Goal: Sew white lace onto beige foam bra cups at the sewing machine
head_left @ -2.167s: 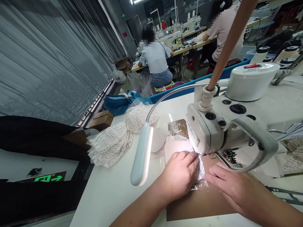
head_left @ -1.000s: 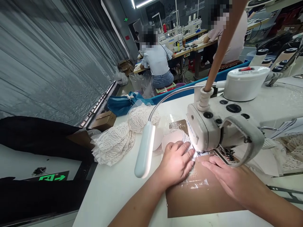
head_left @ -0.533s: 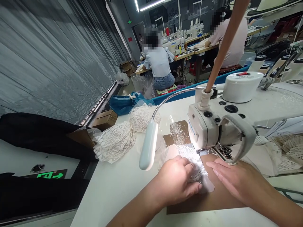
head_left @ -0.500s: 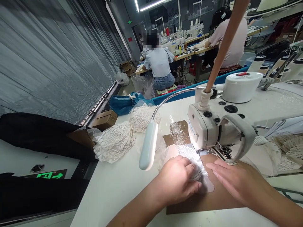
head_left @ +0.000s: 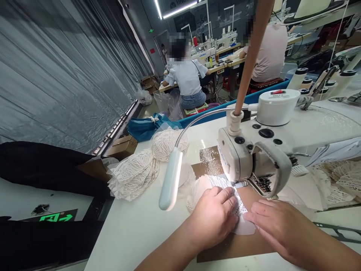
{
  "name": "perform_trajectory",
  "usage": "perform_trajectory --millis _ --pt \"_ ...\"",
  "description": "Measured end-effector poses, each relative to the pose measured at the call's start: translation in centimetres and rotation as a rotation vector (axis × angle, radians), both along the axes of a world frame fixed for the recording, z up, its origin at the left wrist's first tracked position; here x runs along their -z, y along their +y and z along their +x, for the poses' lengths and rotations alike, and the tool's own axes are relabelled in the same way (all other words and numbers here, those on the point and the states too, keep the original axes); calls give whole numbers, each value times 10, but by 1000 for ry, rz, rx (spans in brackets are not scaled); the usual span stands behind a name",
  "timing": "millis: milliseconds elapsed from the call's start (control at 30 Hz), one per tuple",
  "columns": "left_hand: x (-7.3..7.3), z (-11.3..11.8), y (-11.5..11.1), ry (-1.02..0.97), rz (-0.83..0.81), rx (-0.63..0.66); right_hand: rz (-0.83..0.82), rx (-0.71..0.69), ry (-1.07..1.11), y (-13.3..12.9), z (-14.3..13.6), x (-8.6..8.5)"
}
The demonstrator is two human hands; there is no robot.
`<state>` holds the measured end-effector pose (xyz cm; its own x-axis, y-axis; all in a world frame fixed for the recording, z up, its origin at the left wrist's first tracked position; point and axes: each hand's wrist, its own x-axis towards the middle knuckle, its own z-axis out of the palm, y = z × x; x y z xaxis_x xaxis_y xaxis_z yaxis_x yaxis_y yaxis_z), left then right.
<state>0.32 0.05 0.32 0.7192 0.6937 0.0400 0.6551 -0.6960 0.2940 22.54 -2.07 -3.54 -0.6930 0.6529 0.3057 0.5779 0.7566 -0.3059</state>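
A piece of white lace fabric [head_left: 242, 210] with a smooth pale layer under it lies at the needle area of the white sewing machine [head_left: 237, 150]. My left hand [head_left: 216, 214] presses on the lace from the left, its fingers bent and closed over the cloth. On the other side, my right hand [head_left: 278, 226] has thumb and fingertips closed at the fabric's right edge. The fabric's far end runs up beside the presser foot [head_left: 241, 183]. Under the work lies a brown plate [head_left: 225, 248] on the white table [head_left: 132, 226].
A small lamp [head_left: 170, 178] on a bendy metal neck hangs left of the work. Stacked lace pieces [head_left: 135, 173] lie at the table's left, more lace [head_left: 335, 180] at the right. Thread cones [head_left: 299, 81] stand behind. Two people [head_left: 186, 77] sit at machines farther back.
My right hand has come from lying flat beside the fabric to pinching its right edge. My left hand stays on the lace, its fingers shifted slightly. The view has moved a little.
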Motion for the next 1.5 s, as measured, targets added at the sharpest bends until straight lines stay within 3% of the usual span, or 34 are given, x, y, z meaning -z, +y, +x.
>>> perform_trajectory --millis 400,767,1067,1300,1500 --pt "5 -3 9 21 31 -10 99 62 42 6 -7 -4" --pt "15 -8 8 -1 164 7 122 134 -57 5 -4 16" --pt "22 -15 24 -27 184 -58 255 199 -214 18 -22 -5" --pt "22 -18 27 -112 181 -135 142 218 -139 18 -22 -5" --pt "24 -19 22 -180 186 -213 -2 122 -107 14 -12 -10"
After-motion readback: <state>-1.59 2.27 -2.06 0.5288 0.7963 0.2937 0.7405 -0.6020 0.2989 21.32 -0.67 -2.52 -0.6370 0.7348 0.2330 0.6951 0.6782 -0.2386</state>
